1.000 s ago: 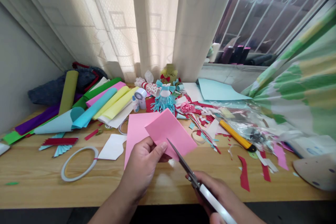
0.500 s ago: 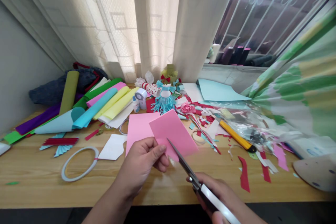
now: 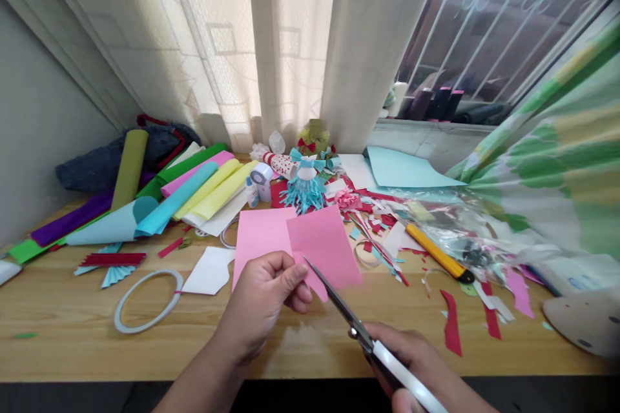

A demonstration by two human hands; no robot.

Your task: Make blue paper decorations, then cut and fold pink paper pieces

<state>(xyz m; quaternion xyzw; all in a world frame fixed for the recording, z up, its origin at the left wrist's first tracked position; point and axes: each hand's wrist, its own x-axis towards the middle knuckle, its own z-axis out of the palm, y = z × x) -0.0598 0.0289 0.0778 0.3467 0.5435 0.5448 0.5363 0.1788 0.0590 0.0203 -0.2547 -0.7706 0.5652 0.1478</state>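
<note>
Pinched in my left hand (image 3: 276, 293) is a pink paper piece (image 3: 327, 245), tilted above the wooden table (image 3: 72, 348). Behind it lies a pink sheet (image 3: 261, 229). My right hand (image 3: 404, 358) is wrapped round the handles of scissors (image 3: 356, 329) with a white and black grip. The scissor blades look closed together, and their tip is at the pink piece beside my left fingertips. A narrow flap of the pink piece hangs along the blades.
Rolled coloured papers (image 3: 194, 187), a tape ring (image 3: 148, 329) and white paper (image 3: 208, 271) lie left. A blue fringed paper figure (image 3: 305, 184) stands at the back. Scraps, a yellow cutter (image 3: 436, 251) and a plastic bag (image 3: 465, 213) are on the right.
The pink piece has turned, so its upper part stands more upright and its lower flap has separated more. The scissor tip has shifted slightly left. Both hands keep their holds.
</note>
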